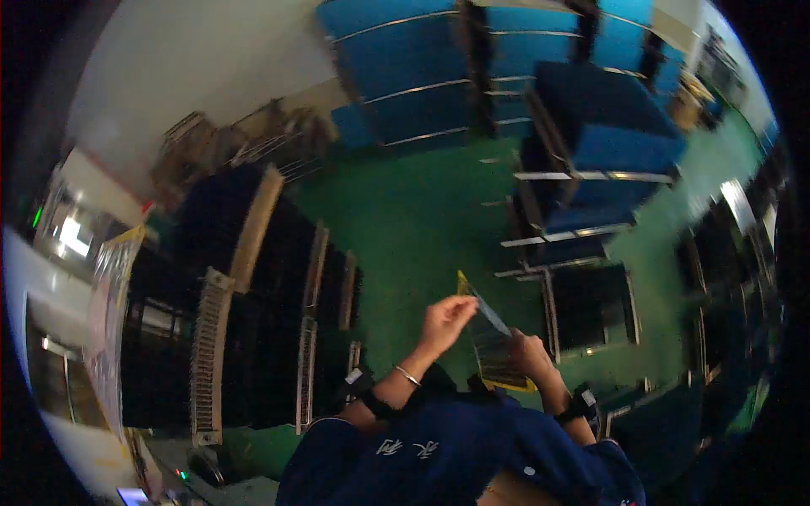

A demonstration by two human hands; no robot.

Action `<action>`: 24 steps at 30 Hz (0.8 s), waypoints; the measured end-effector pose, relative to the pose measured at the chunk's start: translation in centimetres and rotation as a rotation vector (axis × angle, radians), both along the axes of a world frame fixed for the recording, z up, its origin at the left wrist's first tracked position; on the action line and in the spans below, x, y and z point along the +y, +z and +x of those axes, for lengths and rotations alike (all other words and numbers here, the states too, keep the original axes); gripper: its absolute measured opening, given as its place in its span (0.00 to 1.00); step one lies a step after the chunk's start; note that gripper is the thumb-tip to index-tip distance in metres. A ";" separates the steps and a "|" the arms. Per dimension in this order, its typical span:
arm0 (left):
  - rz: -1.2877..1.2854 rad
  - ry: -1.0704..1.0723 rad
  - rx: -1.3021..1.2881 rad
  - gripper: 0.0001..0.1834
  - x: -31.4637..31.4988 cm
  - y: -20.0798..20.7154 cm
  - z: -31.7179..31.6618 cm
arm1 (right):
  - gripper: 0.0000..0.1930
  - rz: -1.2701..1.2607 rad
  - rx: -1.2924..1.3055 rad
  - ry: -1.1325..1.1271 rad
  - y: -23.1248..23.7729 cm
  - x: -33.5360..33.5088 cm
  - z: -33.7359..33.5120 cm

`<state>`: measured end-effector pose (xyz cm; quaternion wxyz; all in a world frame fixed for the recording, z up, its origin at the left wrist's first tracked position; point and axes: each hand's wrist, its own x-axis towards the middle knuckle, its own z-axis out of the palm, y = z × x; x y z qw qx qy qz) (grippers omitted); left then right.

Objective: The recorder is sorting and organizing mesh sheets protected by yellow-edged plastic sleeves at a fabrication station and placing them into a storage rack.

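Note:
A thin sheet with yellow edges (492,352) hangs in front of my body, tilted, with its yellow tip pointing away from me. A pale, shiny strip runs along its upper right side. My left hand (447,325) is closed in a pinch at the upper part of the sheet, by the pale strip. On the right edge, lower down, my right hand (530,356) is closed around the sheet. Its fingertips are partly hidden. What is printed or mounted on the sheet is too dark to make out.
Dark racks with pale slotted edges (209,354) stand close on my left. Blue stacked units (405,76) line the back, and a blue-topped stack (624,148) stands ahead to the right. A low dark frame (591,312) sits near my right hand. Green floor (405,228) lies between.

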<state>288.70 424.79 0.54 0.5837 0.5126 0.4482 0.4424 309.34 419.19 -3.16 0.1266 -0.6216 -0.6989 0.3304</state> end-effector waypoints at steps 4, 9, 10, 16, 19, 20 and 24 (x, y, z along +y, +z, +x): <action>0.007 -0.045 0.084 0.12 6.8 -1.8 -2.7 | 0.16 0.062 -0.056 0.197 -4.1 10.6 -3.1; 0.100 -0.068 0.070 0.11 18.3 -4.5 -6.8 | 0.18 0.026 -0.093 0.279 -6.4 23.3 -12.2; 0.165 -0.122 0.091 0.11 21.2 -4.2 -6.6 | 0.20 -0.008 -0.054 0.268 -5.5 25.6 -14.0; 0.033 -0.076 0.052 0.09 39.7 1.2 -13.5 | 0.13 0.130 0.102 0.207 -17.3 43.4 -27.1; -0.037 -0.161 0.032 0.09 48.0 1.6 -13.9 | 0.13 -0.063 0.091 0.114 -20.4 50.9 -29.1; -0.104 -0.146 0.022 0.09 47.8 0.5 -14.5 | 0.13 -0.125 0.153 0.097 -21.5 51.0 -29.5; -0.054 -0.369 0.187 0.09 56.0 -0.1 -15.4 | 0.13 -0.201 0.358 -0.037 -24.3 57.6 -29.1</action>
